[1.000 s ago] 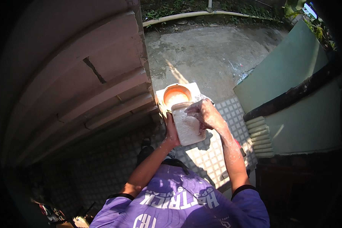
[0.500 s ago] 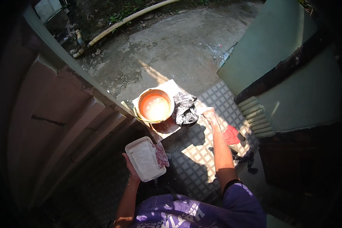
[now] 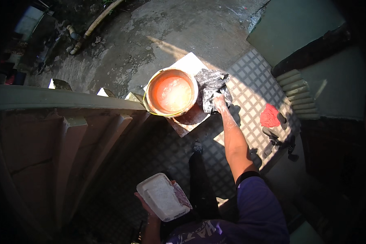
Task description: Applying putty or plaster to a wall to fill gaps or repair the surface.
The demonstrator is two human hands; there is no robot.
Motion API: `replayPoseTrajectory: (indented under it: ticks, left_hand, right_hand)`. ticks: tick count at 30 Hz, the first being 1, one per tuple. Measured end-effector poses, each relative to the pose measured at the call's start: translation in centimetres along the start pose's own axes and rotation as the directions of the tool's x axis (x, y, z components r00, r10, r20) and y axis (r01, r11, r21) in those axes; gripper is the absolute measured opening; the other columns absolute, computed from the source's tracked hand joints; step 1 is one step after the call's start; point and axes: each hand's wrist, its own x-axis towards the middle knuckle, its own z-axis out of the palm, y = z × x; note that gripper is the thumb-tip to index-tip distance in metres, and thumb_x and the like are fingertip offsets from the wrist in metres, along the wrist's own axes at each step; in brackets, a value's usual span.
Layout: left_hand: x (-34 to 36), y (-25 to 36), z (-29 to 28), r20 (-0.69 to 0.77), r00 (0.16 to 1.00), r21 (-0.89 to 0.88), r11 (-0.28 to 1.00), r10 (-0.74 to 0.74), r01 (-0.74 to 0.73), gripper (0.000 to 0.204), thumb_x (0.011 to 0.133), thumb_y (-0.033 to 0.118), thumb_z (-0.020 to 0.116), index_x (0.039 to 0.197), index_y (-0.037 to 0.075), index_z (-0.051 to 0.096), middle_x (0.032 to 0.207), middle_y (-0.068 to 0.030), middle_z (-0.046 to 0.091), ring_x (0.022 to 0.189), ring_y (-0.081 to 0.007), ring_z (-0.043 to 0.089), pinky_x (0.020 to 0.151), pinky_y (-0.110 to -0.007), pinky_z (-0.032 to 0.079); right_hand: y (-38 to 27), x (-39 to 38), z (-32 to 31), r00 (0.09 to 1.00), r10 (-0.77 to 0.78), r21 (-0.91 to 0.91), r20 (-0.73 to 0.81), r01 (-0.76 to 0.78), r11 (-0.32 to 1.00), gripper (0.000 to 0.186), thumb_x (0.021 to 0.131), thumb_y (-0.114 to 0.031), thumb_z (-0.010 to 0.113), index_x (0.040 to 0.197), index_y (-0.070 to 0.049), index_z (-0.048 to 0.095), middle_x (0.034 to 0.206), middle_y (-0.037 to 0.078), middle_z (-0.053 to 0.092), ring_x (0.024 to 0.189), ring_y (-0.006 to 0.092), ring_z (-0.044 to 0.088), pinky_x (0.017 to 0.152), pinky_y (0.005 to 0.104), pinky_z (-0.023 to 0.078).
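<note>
And down at the near left, the left grip (image 3: 144,203) is closed around the edge of a pale tray (image 3: 157,197), a shallow rectangle with rounded corners and a chalky film, tilted over the dark trouser leg. A ragged reddish piece (image 3: 182,195) lies along its right side! Farther off, the right grip (image 3: 218,101), dusted white, sits at a crumpled black plastic bag (image 3: 210,78); its fingertips are lost in the shiny folds, so I can't tell how far they're spread or whether they pinch anything. Just left of the bag stands a round bucket (image 3: 159,83), orange-walled inside, whitish stuff sunlit at the bottom, on a flat white board (image 3: 189,62). Out right, a rumpled red cloth (image 3: 269,116) glows on the checkered tile floor (image 3: 248,91).
</note>
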Motion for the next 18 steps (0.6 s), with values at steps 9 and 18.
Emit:
replayPoseTrajectory:
  ticks: [9, 18]
  left_hand:
    - [-0.2, -0.6, -1.6, 0.093, 0.995, -0.001, 0.999, -0.037, 0.037, 0.118, 0.072, 0.094, 0.038, 0.153, 0.009, 0.025, 0.145, -0.0243, 0.040, 0.119, -0.0516, 0.053, 0.091, -0.077, 0.042]
    - [-2.6, 0.1, -2.3, 0.004, 0.998, -0.050, 0.997, 0.057, -0.057, 0.115, 0.075, 0.092, 0.037, 0.150, 0.006, 0.031, 0.142, -0.0241, 0.044, 0.123, -0.0476, 0.051, 0.097, -0.069, 0.042]
  right_hand:
    - [3.5, 3.7, -3.4, 0.909, -0.266, -0.564, -0.320, 0.043, 0.825, 0.035, 0.071, -0.007, 0.076, 0.103, -0.001, 0.063, 0.103, 0.023, 0.061, 0.101, 0.0408, 0.062, 0.087, 0.0464, 0.051]
    - [-4.0, -4.5, -0.2, 0.994, -0.082, -0.041, 0.070, 0.085, 0.996, 0.043, 0.074, 0.009, 0.053, 0.115, 0.004, 0.069, 0.099, 0.013, 0.073, 0.084, 0.0164, 0.069, 0.075, 0.0267, 0.054]
